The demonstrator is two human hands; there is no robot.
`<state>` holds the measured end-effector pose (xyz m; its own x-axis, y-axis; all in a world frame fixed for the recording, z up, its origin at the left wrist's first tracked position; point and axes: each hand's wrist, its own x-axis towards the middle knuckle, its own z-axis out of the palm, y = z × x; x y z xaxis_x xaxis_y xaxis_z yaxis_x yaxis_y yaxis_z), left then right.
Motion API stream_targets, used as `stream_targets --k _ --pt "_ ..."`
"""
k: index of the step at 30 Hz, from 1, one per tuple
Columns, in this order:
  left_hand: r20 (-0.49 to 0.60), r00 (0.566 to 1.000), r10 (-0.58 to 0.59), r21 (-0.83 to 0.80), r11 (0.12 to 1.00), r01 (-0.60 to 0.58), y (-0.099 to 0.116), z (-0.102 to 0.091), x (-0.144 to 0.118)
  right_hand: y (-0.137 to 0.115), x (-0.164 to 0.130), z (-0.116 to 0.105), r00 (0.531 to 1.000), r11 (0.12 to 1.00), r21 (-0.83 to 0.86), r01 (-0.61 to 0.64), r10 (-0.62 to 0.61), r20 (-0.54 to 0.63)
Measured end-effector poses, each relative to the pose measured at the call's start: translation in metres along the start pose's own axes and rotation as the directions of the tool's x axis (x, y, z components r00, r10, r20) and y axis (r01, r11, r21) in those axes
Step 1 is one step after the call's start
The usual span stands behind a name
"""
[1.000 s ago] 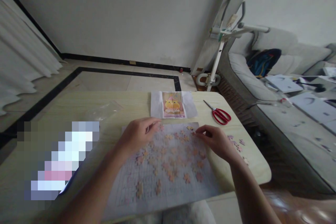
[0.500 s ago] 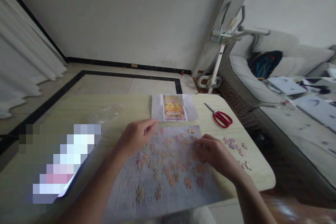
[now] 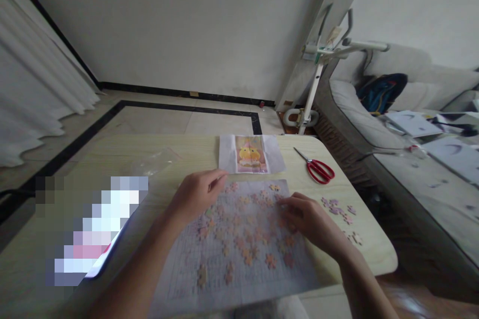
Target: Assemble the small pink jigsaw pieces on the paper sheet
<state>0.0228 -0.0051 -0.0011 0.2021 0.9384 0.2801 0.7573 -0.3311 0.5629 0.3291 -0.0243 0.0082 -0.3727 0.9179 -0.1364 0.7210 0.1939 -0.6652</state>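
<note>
Many small puzzle pieces (image 3: 248, 258), orange, pink and yellow, lie scattered over a sheet of printed paper (image 3: 209, 299) on the table. My left hand (image 3: 200, 192) rests over the sheet's far left corner, thumb and fingers drawn together; what is between them, if anything, is hidden. Over the right edge of the sheet is my right hand (image 3: 309, 217), its fingers curled and tips close together by some pieces. Whether it grips one I cannot make out. Just beyond the sheet lies a picture card (image 3: 250, 154) with a yellow cartoon figure on white paper.
Red-handled scissors (image 3: 318, 169) lie at the table's far right. Nearer, purple and pale puzzle pieces (image 3: 331, 205) form a separate group. A clear plastic bag (image 3: 153, 159) and a blurred-out lit screen (image 3: 108, 224) are on the left. A grey sofa (image 3: 407, 174) stands beyond the right edge.
The whole view has shifted slightly to the right. Both hands keep nearly the same place and pose over the sheet; no piece has visibly moved.
</note>
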Motion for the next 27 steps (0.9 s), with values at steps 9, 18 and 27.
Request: stream_targets --k 9,18,27 --pt "-0.003 1.000 -0.012 0.001 1.000 0.012 -0.001 0.000 0.000 -0.001 0.004 -0.001 0.999 0.999 0.045 -0.025 0.026 -0.021" --pt "0.009 1.000 -0.016 -0.001 1.000 0.016 0.000 0.000 0.000 -0.005 0.002 -0.001 0.998 0.998 -0.002 -0.068 0.068 -0.011" --pt "0.019 1.000 -0.013 0.025 1.000 0.013 -0.002 0.003 0.001 -0.014 0.024 -0.007 0.987 0.979 0.174 0.104 -0.080 -0.138"
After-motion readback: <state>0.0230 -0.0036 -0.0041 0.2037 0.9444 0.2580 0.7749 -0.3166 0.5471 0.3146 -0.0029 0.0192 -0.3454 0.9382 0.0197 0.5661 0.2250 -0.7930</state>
